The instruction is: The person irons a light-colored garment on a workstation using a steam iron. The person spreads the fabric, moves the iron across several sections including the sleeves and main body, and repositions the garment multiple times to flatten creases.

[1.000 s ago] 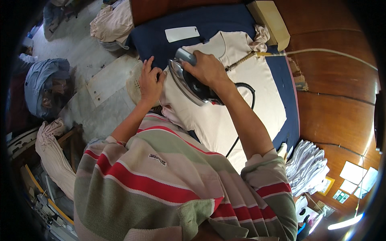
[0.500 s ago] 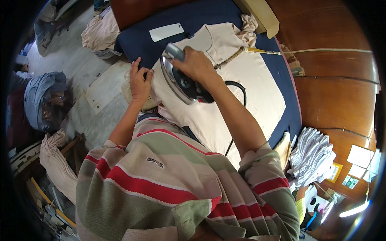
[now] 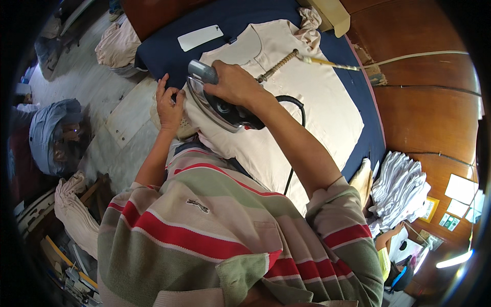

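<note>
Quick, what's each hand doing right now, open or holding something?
Left hand: at the edge of the pale shirt; whether it pinches it cannot be told.
Right hand: closed, holding the iron by its grey handle.

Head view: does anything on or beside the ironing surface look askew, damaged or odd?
Two things. The pale shirt lies mostly flat, but its sleeve by the tan box is bunched up. Beside the navy cloth, a ragged brown patch interrupts the smooth wood, possibly damage.
</note>
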Tool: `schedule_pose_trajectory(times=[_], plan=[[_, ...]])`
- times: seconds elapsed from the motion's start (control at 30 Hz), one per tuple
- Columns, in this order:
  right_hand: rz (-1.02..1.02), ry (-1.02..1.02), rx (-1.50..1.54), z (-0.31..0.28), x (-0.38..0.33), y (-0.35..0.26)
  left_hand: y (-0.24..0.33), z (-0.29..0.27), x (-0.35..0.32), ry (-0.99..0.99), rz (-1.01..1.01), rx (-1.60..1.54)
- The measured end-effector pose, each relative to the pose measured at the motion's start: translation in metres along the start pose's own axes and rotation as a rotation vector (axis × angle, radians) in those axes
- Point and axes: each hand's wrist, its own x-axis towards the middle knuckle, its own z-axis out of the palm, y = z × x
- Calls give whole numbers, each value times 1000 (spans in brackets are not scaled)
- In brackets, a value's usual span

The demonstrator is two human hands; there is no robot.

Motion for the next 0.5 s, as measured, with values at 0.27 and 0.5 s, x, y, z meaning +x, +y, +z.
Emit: schedule_pose_trajectory(times=[0.27,0.5], plan=[[159,-9,62,2,-32,6,24,-5,27,76,175,-29],[328,344,125,-30,-51,54,55,26,64,-446,553,386]])
